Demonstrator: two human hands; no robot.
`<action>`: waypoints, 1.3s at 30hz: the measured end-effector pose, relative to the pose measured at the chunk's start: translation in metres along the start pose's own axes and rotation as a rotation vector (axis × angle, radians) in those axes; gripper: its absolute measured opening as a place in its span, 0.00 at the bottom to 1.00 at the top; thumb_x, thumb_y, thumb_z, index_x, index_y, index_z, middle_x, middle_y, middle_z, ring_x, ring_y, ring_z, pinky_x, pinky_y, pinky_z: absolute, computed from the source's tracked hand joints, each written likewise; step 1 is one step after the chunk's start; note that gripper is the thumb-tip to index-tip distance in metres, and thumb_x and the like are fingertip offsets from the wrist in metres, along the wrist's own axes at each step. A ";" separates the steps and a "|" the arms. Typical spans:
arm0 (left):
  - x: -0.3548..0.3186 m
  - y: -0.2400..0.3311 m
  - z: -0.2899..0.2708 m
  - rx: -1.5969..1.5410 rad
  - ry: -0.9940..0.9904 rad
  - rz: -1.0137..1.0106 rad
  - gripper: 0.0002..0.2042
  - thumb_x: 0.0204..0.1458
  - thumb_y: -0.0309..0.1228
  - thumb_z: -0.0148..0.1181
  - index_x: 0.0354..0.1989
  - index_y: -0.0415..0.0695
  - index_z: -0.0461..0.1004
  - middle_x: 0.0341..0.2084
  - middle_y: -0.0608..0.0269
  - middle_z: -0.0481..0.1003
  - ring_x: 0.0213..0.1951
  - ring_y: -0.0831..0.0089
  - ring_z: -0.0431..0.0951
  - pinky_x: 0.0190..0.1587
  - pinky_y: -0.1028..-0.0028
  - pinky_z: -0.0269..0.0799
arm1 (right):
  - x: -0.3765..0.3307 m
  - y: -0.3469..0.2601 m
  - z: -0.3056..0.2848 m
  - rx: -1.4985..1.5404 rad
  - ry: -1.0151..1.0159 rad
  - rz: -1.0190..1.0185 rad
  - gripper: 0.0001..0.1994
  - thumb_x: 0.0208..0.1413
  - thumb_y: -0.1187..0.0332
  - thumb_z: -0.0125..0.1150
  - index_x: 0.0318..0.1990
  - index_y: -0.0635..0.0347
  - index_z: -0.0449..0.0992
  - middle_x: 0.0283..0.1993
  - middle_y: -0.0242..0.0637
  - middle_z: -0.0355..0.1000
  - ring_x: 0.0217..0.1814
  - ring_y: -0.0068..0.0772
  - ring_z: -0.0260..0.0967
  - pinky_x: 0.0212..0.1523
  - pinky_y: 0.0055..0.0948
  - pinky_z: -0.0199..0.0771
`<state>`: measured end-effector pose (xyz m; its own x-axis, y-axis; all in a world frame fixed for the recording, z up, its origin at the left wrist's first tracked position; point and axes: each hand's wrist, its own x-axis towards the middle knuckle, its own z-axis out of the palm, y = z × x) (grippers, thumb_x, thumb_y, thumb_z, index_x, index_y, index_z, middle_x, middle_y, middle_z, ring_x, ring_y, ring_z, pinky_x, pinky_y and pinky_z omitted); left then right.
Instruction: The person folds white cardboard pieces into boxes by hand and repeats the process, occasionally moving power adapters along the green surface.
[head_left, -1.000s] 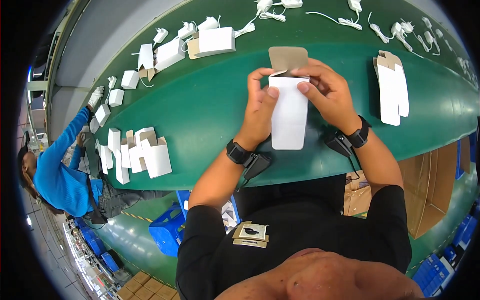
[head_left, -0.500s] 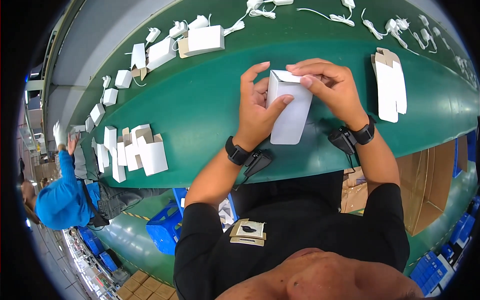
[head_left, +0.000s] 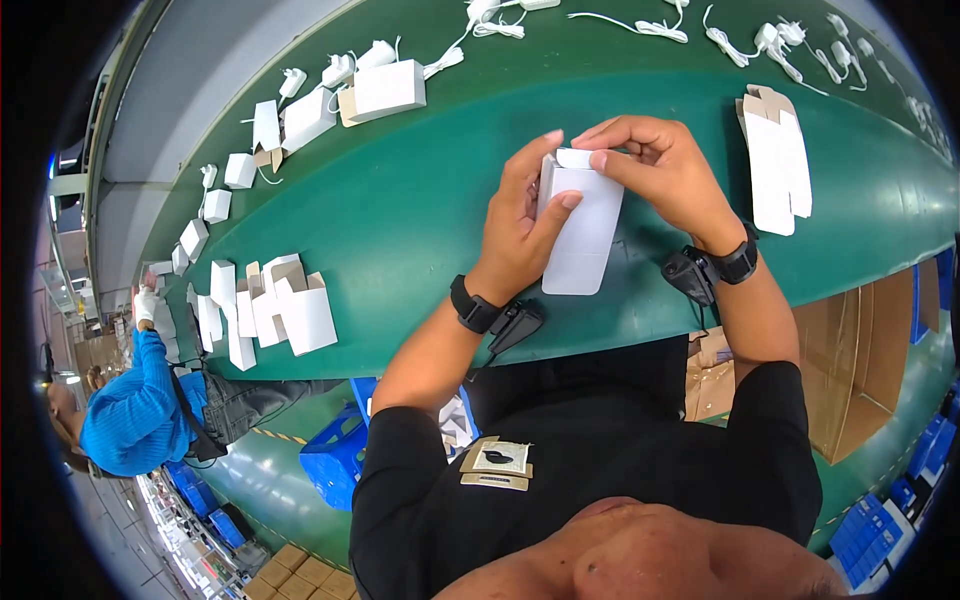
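Seemingly at flap-closing: white box (head_left: 583, 240) gripped in left hand (head_left: 514, 235), flap (head_left: 573, 158) pinched in right hand (head_left: 665, 178); calling next for square tucking.

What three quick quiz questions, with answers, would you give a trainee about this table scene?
1. Whose thumb is nearer the top flap of the white rectangular cardboard box: the left hand's or the right hand's?
2. True or false: the flattened white cardboard packaging lies to the right of both hands.
3. Where are the white plastic plug adapters?
A. On the floor
B. On the green surface, beyond the box
C. Inside a blue crate

Key: 1. The right hand's; 2. True; 3. B
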<state>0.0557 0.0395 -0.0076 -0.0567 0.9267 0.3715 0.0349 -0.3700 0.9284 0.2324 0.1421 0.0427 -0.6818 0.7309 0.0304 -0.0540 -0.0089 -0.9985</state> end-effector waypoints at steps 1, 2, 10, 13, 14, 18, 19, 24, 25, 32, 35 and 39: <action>0.001 0.000 0.000 0.023 -0.007 0.003 0.30 0.60 0.26 0.60 0.68 0.43 0.52 0.52 0.49 0.72 0.52 0.65 0.75 0.53 0.67 0.72 | 0.000 -0.002 0.000 0.002 0.003 -0.006 0.07 0.58 0.75 0.62 0.42 0.67 0.80 0.48 0.40 0.78 0.47 0.25 0.74 0.48 0.24 0.74; 0.002 -0.001 0.002 0.041 -0.017 0.007 0.30 0.60 0.26 0.59 0.68 0.43 0.52 0.52 0.49 0.71 0.52 0.65 0.75 0.54 0.67 0.71 | -0.001 -0.002 -0.002 -0.010 0.003 -0.008 0.07 0.58 0.75 0.62 0.42 0.67 0.80 0.48 0.40 0.78 0.47 0.24 0.74 0.49 0.24 0.74; 0.005 0.007 0.021 0.036 0.041 0.022 0.27 0.61 0.26 0.58 0.67 0.42 0.54 0.53 0.49 0.70 0.53 0.66 0.74 0.54 0.67 0.71 | -0.002 -0.008 -0.017 0.079 -0.037 0.055 0.09 0.59 0.74 0.61 0.45 0.66 0.79 0.49 0.39 0.77 0.49 0.25 0.74 0.51 0.25 0.75; 0.006 0.014 0.017 0.198 0.016 0.077 0.27 0.61 0.26 0.57 0.66 0.42 0.54 0.53 0.50 0.70 0.52 0.66 0.74 0.53 0.68 0.71 | -0.003 -0.011 -0.014 0.043 -0.078 0.030 0.09 0.59 0.74 0.62 0.46 0.66 0.79 0.51 0.39 0.77 0.50 0.25 0.74 0.53 0.26 0.74; 0.006 0.017 0.014 0.280 0.008 0.100 0.26 0.62 0.25 0.57 0.66 0.42 0.54 0.52 0.50 0.70 0.52 0.66 0.74 0.52 0.68 0.71 | -0.004 -0.012 -0.011 0.035 -0.077 0.009 0.10 0.59 0.73 0.62 0.47 0.66 0.79 0.52 0.40 0.77 0.51 0.27 0.74 0.55 0.27 0.74; 0.010 0.031 0.009 -0.152 0.050 -0.017 0.21 0.63 0.25 0.54 0.63 0.42 0.57 0.53 0.51 0.70 0.51 0.68 0.74 0.51 0.69 0.72 | -0.010 -0.019 0.000 -0.122 -0.068 -0.161 0.12 0.58 0.73 0.63 0.48 0.64 0.79 0.53 0.41 0.77 0.55 0.34 0.74 0.58 0.32 0.73; 0.011 0.034 0.009 -0.140 0.047 -0.011 0.21 0.63 0.25 0.54 0.63 0.42 0.57 0.53 0.51 0.70 0.51 0.68 0.74 0.51 0.69 0.72 | -0.013 -0.021 0.001 -0.267 -0.048 -0.281 0.12 0.58 0.72 0.63 0.49 0.63 0.79 0.54 0.41 0.77 0.57 0.37 0.74 0.60 0.34 0.72; 0.013 0.034 0.018 -0.144 0.031 -0.041 0.16 0.64 0.25 0.51 0.59 0.42 0.60 0.53 0.54 0.70 0.51 0.71 0.72 0.53 0.70 0.69 | -0.022 -0.028 -0.015 -0.467 -0.070 -0.358 0.17 0.55 0.71 0.64 0.54 0.59 0.78 0.56 0.43 0.75 0.61 0.45 0.71 0.63 0.40 0.68; 0.011 0.033 0.022 -0.115 0.058 -0.030 0.15 0.65 0.25 0.51 0.58 0.42 0.61 0.53 0.54 0.70 0.51 0.72 0.72 0.54 0.71 0.69 | -0.026 -0.034 -0.021 -0.466 -0.040 -0.371 0.17 0.55 0.71 0.64 0.54 0.59 0.78 0.56 0.43 0.75 0.61 0.45 0.71 0.63 0.40 0.68; 0.050 0.056 -0.020 -0.113 0.454 -0.054 0.12 0.65 0.28 0.51 0.54 0.41 0.64 0.47 0.59 0.71 0.48 0.75 0.71 0.52 0.74 0.67 | -0.093 -0.095 -0.079 -1.126 0.361 -0.496 0.28 0.50 0.67 0.68 0.61 0.56 0.72 0.66 0.46 0.66 0.67 0.50 0.63 0.68 0.44 0.60; 0.074 0.050 -0.068 -0.101 0.554 -0.170 0.12 0.64 0.31 0.54 0.52 0.41 0.66 0.44 0.61 0.72 0.47 0.74 0.71 0.49 0.75 0.69 | -0.159 -0.080 -0.097 -1.366 0.410 -0.326 0.30 0.47 0.67 0.70 0.61 0.57 0.72 0.67 0.46 0.65 0.68 0.51 0.62 0.70 0.45 0.57; 0.103 -0.002 -0.117 -0.330 0.604 -0.373 0.14 0.62 0.33 0.57 0.53 0.42 0.67 0.44 0.63 0.72 0.47 0.72 0.72 0.49 0.72 0.70 | -0.177 -0.066 -0.118 -1.402 0.324 -0.098 0.30 0.46 0.69 0.70 0.61 0.59 0.72 0.67 0.46 0.65 0.68 0.51 0.62 0.70 0.44 0.58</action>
<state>-0.0672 0.1285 0.0300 -0.5427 0.8325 -0.1113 -0.3861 -0.1296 0.9133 0.4426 0.0935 0.0981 -0.5146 0.8109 0.2787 0.7877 0.5755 -0.2200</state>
